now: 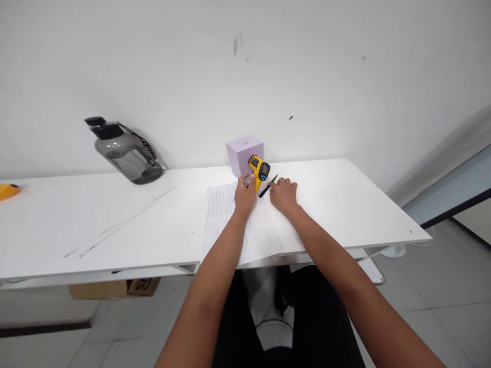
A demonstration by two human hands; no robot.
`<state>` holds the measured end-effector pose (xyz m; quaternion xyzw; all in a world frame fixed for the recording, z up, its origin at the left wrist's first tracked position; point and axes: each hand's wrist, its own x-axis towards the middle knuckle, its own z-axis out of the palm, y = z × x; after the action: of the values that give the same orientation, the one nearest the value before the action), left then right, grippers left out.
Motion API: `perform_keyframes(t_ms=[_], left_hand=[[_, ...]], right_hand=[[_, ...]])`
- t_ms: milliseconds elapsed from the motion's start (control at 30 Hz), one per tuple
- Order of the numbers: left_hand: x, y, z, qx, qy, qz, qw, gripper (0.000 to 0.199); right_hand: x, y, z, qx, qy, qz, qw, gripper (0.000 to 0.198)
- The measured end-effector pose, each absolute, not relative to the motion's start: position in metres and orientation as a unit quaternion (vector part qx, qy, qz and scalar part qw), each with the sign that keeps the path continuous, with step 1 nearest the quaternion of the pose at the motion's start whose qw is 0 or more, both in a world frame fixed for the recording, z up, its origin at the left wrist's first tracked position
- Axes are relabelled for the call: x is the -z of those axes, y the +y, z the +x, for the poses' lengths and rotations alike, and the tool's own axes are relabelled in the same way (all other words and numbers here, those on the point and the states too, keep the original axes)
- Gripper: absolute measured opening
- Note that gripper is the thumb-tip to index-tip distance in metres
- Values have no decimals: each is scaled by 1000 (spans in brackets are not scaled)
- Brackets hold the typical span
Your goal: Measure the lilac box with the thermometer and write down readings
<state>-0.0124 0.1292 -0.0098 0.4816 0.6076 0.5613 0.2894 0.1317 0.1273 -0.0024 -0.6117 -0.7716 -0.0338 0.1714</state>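
Observation:
My left hand is closed around the handle of a yellow and black infrared thermometer, whose small screen and blue buttons face me. A black pen lies slanted just right of the handle. My right hand has its fingers curled, with the thumb side against the pen; the fingertips are partly hidden. Under my left wrist spreads a sheet of paper covered in writing, reaching to the table's front edge. Directly behind the thermometer stands a lilac box.
A grey see-through water bottle with a black lid stands on the white table to the left. An orange-yellow object sits at the far left edge. A white wall rises behind the table, and a cardboard box is below it.

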Motion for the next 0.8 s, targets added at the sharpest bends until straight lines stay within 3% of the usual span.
perform_keyframes(t_ms=[267, 600, 800], left_hand=[[5, 126, -11, -554, 618, 484, 276, 51], [9, 129, -12, -570, 603, 480, 286, 51], [4, 126, -9, -596, 560, 445, 365, 54]], right_hand=[[1, 126, 132, 25, -793, -585, 166, 42], [1, 130, 141, -18, -818, -541, 197, 28], [2, 132, 148, -27, -781, -598, 177, 26]])
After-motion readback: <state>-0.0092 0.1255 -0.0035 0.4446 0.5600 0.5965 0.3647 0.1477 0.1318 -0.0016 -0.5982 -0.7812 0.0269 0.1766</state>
